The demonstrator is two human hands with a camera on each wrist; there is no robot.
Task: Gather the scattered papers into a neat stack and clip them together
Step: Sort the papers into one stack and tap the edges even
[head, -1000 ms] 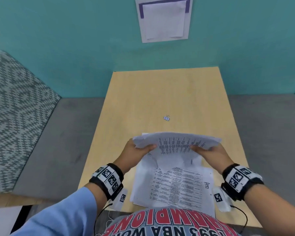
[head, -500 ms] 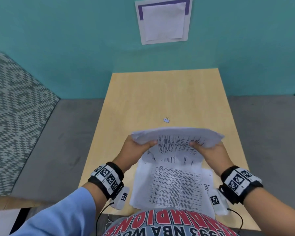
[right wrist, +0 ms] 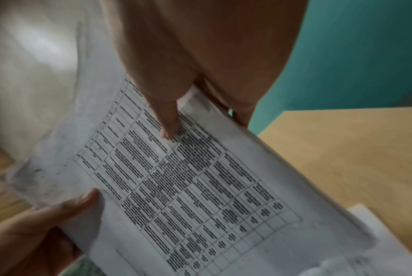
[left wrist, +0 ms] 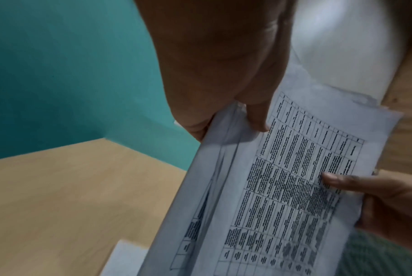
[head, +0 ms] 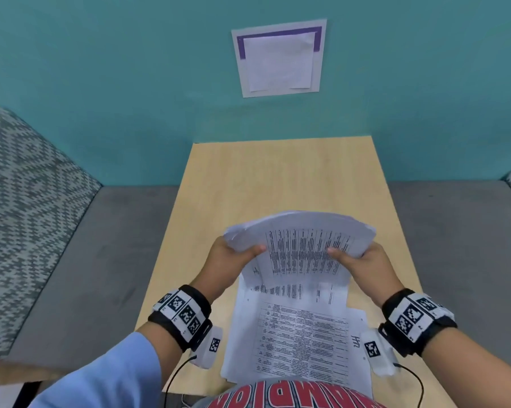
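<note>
Left hand (head: 230,259) raised in front of the torso, thumb lying across the top toward the right, fingers curled beneath, pinching. Right hand (head: 363,266) mirrors it, thumb pointing left. Both wrists banded; left forearm sleeved in blue, right forearm bare.

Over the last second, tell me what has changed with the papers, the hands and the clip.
Both hands, left hand and right hand, have lifted the bundle of papers higher off the table, bowing it upward. The small binder clip seen earlier beyond the bundle is now hidden behind it. Both grips are unchanged, and the loose sheets stay at the near edge.
</note>
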